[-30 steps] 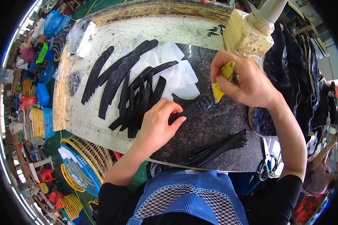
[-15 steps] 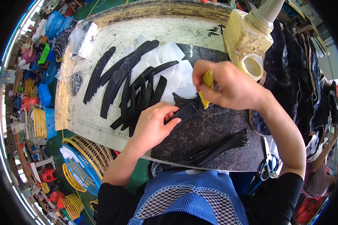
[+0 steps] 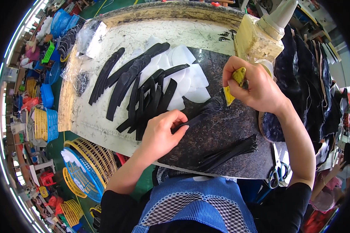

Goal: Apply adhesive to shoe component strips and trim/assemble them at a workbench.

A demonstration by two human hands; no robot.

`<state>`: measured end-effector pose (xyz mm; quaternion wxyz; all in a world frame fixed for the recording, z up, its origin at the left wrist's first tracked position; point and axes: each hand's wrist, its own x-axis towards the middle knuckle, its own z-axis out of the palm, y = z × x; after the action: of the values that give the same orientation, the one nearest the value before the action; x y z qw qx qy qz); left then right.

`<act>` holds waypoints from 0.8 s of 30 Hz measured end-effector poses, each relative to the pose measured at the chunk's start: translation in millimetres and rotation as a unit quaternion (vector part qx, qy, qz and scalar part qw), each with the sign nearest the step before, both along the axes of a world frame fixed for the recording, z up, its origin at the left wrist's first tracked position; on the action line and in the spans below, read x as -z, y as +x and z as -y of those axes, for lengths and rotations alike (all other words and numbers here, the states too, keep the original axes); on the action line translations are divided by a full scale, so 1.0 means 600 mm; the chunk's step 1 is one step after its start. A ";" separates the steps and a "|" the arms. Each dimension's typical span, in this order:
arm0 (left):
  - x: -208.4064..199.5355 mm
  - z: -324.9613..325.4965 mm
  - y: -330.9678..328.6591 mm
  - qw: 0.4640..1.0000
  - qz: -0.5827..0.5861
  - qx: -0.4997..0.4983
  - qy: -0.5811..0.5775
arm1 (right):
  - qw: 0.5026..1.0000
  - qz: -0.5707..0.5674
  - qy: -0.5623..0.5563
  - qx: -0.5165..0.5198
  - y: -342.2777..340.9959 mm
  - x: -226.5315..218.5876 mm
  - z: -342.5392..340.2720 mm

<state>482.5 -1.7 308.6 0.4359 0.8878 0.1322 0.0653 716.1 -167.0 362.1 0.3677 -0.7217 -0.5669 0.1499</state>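
Note:
My left hand pinches one end of a black strip between thumb and fingertips. That strip lies slantwise over a dark speckled board. In my right hand is a yellow flat-handled tool, its lower end close to the strip's far end; whether they touch I cannot tell. Left of the board, black strips overlap in loose piles, partly on top of white rounded sheet pieces. A narrow bundle of black strips rests on the board's near part.
A stained cream container with a grey cone stands behind my right hand. Scissors lie at the near right edge. Dark material hangs on the right. Plastic bags sit at the table's left, baskets below it.
My right hand has moved right with the yellow tool, away from the middle of the strip toward its far end. My left hand keeps its pinch on the strip.

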 end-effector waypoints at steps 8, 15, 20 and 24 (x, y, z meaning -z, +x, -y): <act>0.004 -0.015 -0.010 0.995 -0.042 0.021 0.089 | 0.997 0.022 -0.006 -0.071 -0.015 0.043 -0.027; 0.012 -0.014 -0.011 0.994 0.020 0.003 0.106 | 0.999 -0.016 0.002 0.040 0.010 0.016 0.007; 0.021 -0.007 -0.042 0.995 0.087 -0.007 0.048 | 0.984 -0.036 0.081 0.154 -0.003 0.006 0.043; -0.023 -0.066 -0.059 0.990 0.047 -0.020 -0.135 | 0.978 -0.037 0.104 0.178 0.013 -0.009 0.129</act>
<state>447.4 38.0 322.1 0.5561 0.8140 0.1369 0.0968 723.7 -244.6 367.2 0.4822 -0.7630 -0.4278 0.0486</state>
